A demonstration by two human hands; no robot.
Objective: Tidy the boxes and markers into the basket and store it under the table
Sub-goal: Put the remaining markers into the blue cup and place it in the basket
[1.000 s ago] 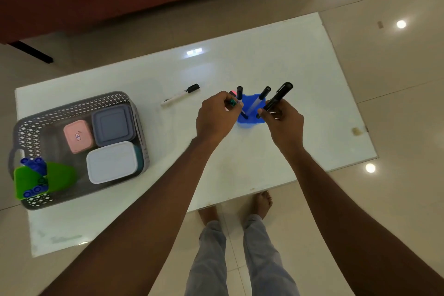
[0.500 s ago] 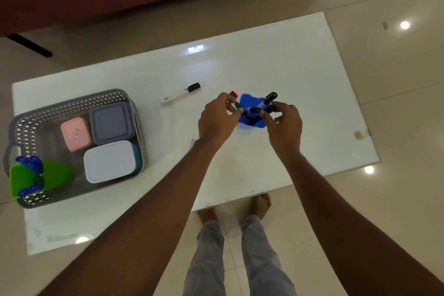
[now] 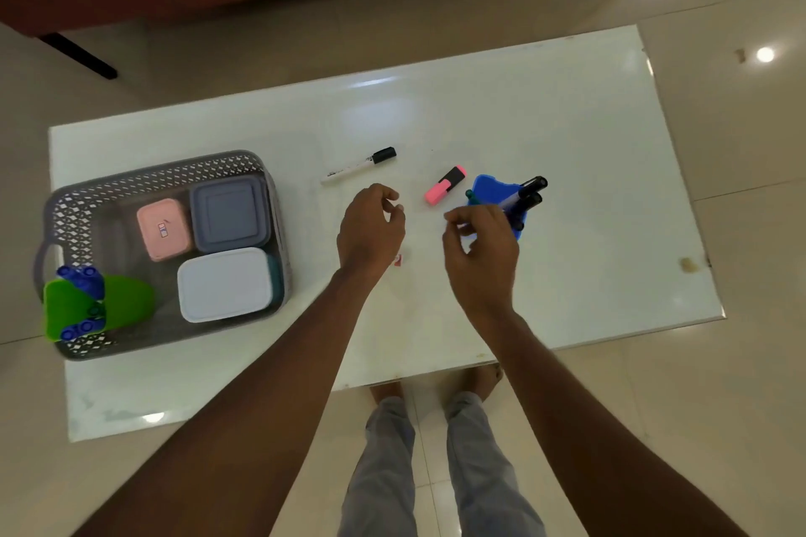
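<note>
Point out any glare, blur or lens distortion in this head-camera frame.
Head view: ceiling lights glare on the glossy floor and smear across the white table; wide-angle bending curves the table edges; the left hand and right hand look slightly soft; the pink highlighter stays readable.

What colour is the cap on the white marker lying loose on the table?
Black, on the white marker; head view shows it.

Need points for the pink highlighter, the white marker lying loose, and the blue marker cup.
pink highlighter (image 3: 445, 185), head view, on its pink barrel.
white marker (image 3: 355, 166), head view, mid white barrel.
blue marker cup (image 3: 490, 190), head view, on the far inner wall.
</note>
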